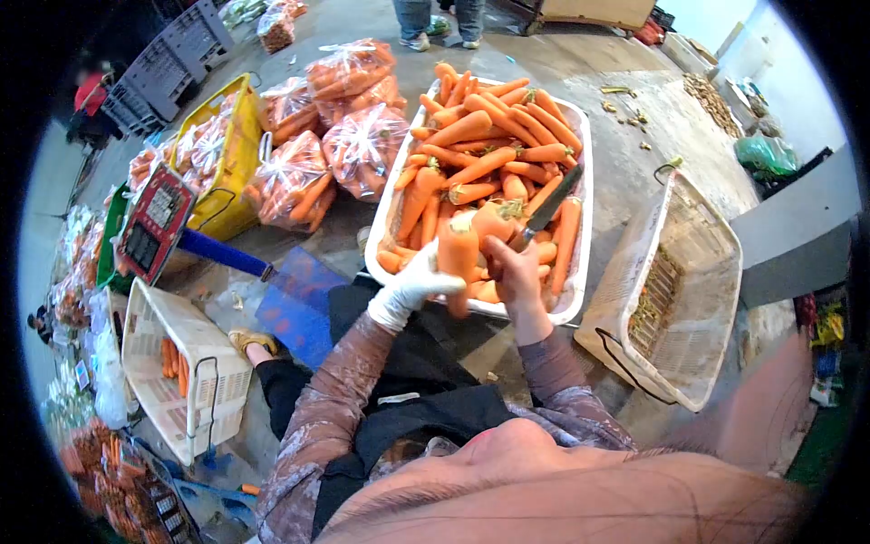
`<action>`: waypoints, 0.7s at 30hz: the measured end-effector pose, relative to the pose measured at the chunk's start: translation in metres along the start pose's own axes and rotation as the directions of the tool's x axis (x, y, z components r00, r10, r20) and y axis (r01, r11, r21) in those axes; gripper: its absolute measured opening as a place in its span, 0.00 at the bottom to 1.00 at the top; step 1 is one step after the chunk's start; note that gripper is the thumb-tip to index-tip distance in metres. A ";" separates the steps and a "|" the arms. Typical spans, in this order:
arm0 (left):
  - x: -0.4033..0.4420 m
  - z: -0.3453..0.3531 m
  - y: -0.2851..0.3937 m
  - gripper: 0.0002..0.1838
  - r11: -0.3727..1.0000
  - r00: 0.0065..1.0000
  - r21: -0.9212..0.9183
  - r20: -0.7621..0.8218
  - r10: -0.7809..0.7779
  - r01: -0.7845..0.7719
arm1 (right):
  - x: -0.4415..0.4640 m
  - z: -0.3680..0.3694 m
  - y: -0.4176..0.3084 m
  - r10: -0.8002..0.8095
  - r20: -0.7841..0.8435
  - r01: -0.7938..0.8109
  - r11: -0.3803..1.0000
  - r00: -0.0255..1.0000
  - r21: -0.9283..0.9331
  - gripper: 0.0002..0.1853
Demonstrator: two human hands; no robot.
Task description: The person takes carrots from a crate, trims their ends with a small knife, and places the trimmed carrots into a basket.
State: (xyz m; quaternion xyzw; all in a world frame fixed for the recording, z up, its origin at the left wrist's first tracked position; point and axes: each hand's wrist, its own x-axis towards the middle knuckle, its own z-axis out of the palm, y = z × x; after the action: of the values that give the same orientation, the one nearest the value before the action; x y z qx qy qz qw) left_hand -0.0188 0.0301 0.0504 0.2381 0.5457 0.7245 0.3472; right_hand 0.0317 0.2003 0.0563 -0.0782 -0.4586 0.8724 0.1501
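My left hand (415, 283), in a white glove, is closed around a thick carrot (458, 252) at the near edge of a white basin (587, 154). Bare and closed, my right hand (515, 270) grips a knife (555, 207) whose dark blade points up and away to the right. Another carrot with a green-tinged top (492, 223) is against my right thumb; whether that hand also holds it I cannot tell. Loose carrots (480, 163) fill the basin beneath and beyond both hands.
Bags of carrots (365, 150) and a yellow crate (237, 145) stand left of the basin. A scale (159, 222) rises beside a white crate (186, 335) holding a few carrots. To the right is another crate (716, 272) with scraps. A person's legs (441, 18) show ahead.
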 end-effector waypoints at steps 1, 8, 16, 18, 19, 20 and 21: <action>-0.010 0.001 -0.004 0.41 0.999 0.999 0.032 0.007 0.040 -0.040 | -0.007 0.010 0.004 0.044 0.017 -0.044 0.999 0.999 0.012 0.13; -0.064 0.004 -0.031 0.41 0.992 0.988 0.086 -0.113 0.105 -0.096 | -0.032 -0.011 -0.006 -0.438 0.360 0.423 0.053 0.824 -0.905 0.09; -0.071 0.017 -0.029 0.54 0.947 0.970 0.251 -0.085 0.227 -0.199 | -0.038 -0.018 -0.004 -0.395 0.416 0.380 -0.169 0.819 -0.909 0.20; -0.073 0.016 -0.029 0.54 0.944 0.973 0.264 -0.066 0.222 -0.197 | -0.035 -0.027 0.001 -0.292 0.374 0.314 -0.233 0.880 -0.920 0.16; -0.075 0.013 -0.032 0.54 0.975 0.981 0.162 -0.094 0.170 -0.153 | -0.025 -0.038 0.006 -0.284 0.371 0.313 -0.229 0.884 -0.922 0.16; -0.081 0.009 -0.040 0.53 0.993 0.987 0.054 -0.115 0.110 -0.105 | -0.009 -0.056 0.013 -0.114 0.199 0.152 -0.331 0.973 -0.931 0.14; -0.089 -0.004 -0.059 0.52 0.989 0.977 0.101 -0.174 0.123 -0.107 | 0.003 -0.074 0.018 0.034 -0.003 0.013 -0.452 0.999 -0.892 0.13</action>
State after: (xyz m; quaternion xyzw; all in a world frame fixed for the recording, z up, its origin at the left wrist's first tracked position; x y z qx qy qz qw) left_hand 0.0500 -0.0311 -0.0041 0.2185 0.5926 0.7363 0.2427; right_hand 0.0460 0.2487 -0.0004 -0.1614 -0.9845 0.0682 -0.0034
